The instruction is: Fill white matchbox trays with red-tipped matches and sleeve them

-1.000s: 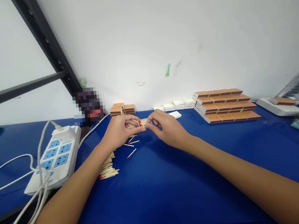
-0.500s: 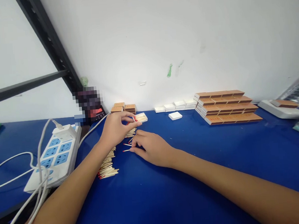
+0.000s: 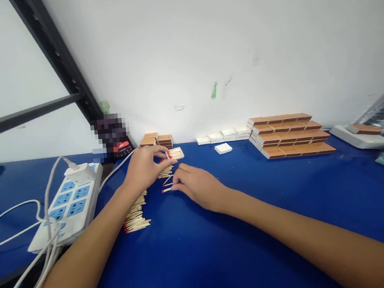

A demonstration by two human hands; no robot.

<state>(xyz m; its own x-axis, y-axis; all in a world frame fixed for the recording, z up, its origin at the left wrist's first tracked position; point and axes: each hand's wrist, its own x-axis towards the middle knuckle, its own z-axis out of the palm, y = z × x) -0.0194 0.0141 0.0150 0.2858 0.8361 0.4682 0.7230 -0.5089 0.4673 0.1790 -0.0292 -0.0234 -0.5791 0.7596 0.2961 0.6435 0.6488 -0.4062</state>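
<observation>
My left hand (image 3: 144,167) grips the end of a small white matchbox tray (image 3: 181,154) between thumb and fingers. Red-tipped matches lie inside the tray. Just to the right and nearer, my right hand (image 3: 199,187) pinches a red-headed match (image 3: 168,190) by its plain end, close above the table. A loose pile of matches (image 3: 137,221) spreads on the table beneath and beside my left forearm, partly hidden by it. More matches (image 3: 165,172) lie between the two hands.
Brown matchboxes (image 3: 165,141) stand behind my left hand. White trays (image 3: 223,135) line the wall, with one white tray (image 3: 223,148) in front. Stepped matchbox stacks (image 3: 296,150) stand right of them. A power strip (image 3: 70,204) with white cables lies at left.
My left hand and the tray have come slightly left and lower. My right fingers have closed on a match and shifted a little right. The whole view has shifted slightly.
</observation>
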